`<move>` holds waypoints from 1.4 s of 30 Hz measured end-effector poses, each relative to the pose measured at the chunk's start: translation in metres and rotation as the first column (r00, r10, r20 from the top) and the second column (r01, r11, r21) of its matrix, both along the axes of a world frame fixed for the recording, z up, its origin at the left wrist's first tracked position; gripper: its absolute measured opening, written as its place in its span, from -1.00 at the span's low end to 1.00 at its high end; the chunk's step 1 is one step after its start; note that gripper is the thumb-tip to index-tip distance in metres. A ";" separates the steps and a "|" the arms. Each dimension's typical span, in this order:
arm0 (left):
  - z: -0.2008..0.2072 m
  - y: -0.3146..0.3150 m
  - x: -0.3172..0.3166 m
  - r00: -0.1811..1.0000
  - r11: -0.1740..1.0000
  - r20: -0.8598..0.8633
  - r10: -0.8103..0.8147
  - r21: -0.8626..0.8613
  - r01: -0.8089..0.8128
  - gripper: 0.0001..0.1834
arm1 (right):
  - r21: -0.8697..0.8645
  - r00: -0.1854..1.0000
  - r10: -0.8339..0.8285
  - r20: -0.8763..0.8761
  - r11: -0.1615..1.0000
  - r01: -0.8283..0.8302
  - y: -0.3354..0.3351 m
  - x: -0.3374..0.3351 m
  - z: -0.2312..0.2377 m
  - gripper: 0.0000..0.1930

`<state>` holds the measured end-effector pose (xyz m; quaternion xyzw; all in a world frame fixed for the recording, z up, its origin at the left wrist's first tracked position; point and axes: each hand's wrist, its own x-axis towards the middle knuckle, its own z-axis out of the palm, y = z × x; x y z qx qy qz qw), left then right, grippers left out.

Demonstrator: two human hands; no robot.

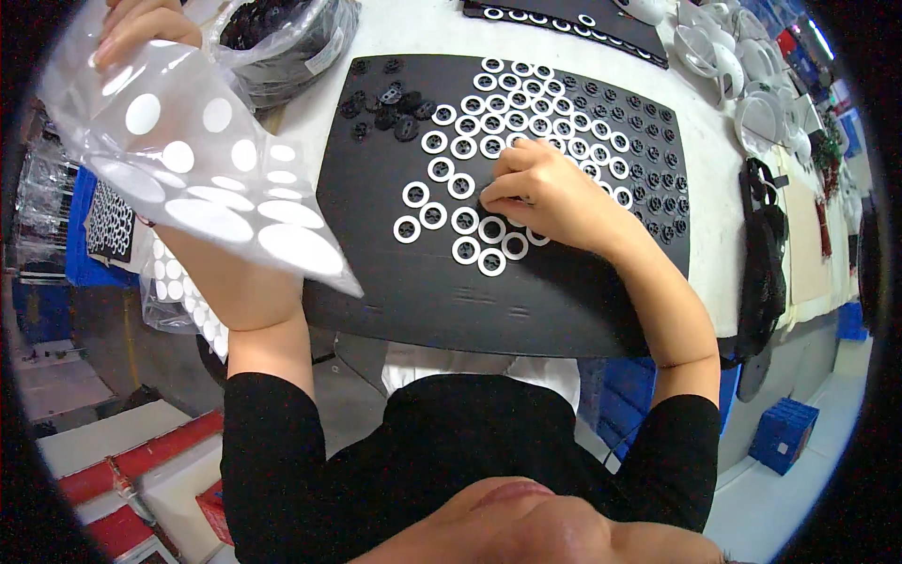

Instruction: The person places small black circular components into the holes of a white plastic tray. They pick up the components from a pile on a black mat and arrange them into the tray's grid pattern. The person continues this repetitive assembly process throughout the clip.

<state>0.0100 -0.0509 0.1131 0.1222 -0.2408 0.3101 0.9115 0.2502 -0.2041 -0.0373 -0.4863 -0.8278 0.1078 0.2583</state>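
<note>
My left hand [146, 28] is raised at the upper left, its fingers closed on the top of a limp, translucent sheet [202, 150] dotted with white round stickers. The sheet hangs over the board's left edge and covers part of my left forearm. Above the middle of the black board [404, 301], my right hand [559, 197] is closed in a pinch. Whatever its fingertips hold is hidden. White rings [491, 262] with black centres lie around and beneath that hand. Small black round parts [658, 179] without rings stand in rows on the right, and a loose pile [399, 108] lies upper left.
An open plastic bag [287, 56] of black parts stands behind the sheet. Another black board [573, 33] with white rings lies at the back. Clear and white cup-shaped pieces [752, 85] crowd the far right, near a black mesh item [763, 244]. More stickered sheets [183, 291] hang lower left.
</note>
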 end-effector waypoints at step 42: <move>0.002 0.016 -0.046 0.974 0.978 0.089 0.208 0.017 -0.210 -0.79 | 0.029 0.921 -0.128 0.369 0.992 0.126 0.014 -0.030 0.010 -0.54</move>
